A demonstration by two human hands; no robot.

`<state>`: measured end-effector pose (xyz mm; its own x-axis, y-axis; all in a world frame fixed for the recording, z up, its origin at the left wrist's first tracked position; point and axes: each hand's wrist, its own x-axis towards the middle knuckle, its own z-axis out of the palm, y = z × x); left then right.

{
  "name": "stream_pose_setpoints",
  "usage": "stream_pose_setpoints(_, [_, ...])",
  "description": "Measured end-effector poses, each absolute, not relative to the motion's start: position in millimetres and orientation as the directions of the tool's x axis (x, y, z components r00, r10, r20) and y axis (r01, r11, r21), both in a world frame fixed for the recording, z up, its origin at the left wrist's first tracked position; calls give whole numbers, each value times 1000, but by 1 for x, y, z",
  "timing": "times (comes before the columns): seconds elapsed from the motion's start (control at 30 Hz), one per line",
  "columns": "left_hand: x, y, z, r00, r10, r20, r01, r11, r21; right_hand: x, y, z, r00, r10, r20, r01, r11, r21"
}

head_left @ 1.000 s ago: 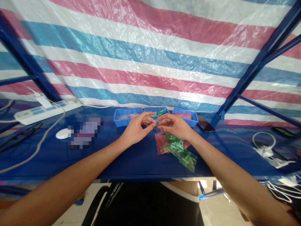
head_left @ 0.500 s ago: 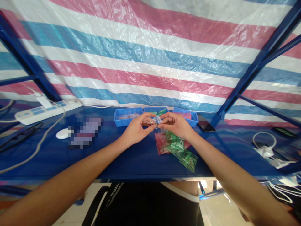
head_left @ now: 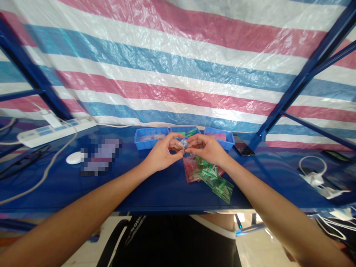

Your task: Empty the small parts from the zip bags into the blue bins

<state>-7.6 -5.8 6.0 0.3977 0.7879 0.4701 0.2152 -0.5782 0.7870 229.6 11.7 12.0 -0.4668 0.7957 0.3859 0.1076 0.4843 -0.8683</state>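
Observation:
My left hand [head_left: 162, 152] and my right hand [head_left: 208, 148] meet above the blue table, fingers pinched together on a small clear plastic packet [head_left: 183, 143] held between them. Just below my right hand lies a pile of small bags: a red one [head_left: 190, 168] and green ones [head_left: 218, 180] spreading toward the table's front edge. Behind my hands stand three small blue trays in a row: the left tray [head_left: 150, 137], the middle tray [head_left: 187, 131] with green pieces, and the right tray [head_left: 224, 137] with something pink.
A white power strip [head_left: 52, 130] with cables lies at the back left, a white mouse [head_left: 73, 158] nearer. A dark phone [head_left: 243, 148] sits right of the trays. White chargers and cables [head_left: 317, 180] lie far right. Blue frame posts [head_left: 303, 76] rise on both sides.
The clear packet was lifted slightly between my fingertips and my fingers have shifted on it; both hands stay in the same place above the bags.

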Motion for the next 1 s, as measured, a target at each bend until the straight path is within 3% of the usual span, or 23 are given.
stream_pose_setpoints(0.4, [-6,-8,5,443,776,449,306,-602,737,227,9,10,-499,784,369,92,471,-877])
stream_pose_setpoints(0.73, [-6,-4,-2,447,786,427,184,-548,816,229,11,13,-447,794,412,81,495,-865])
stream_pose_setpoints(1.0, [-8,-3,-2,468,758,455,168,-582,796,229,11,12,-466,788,402,89,494,-865])
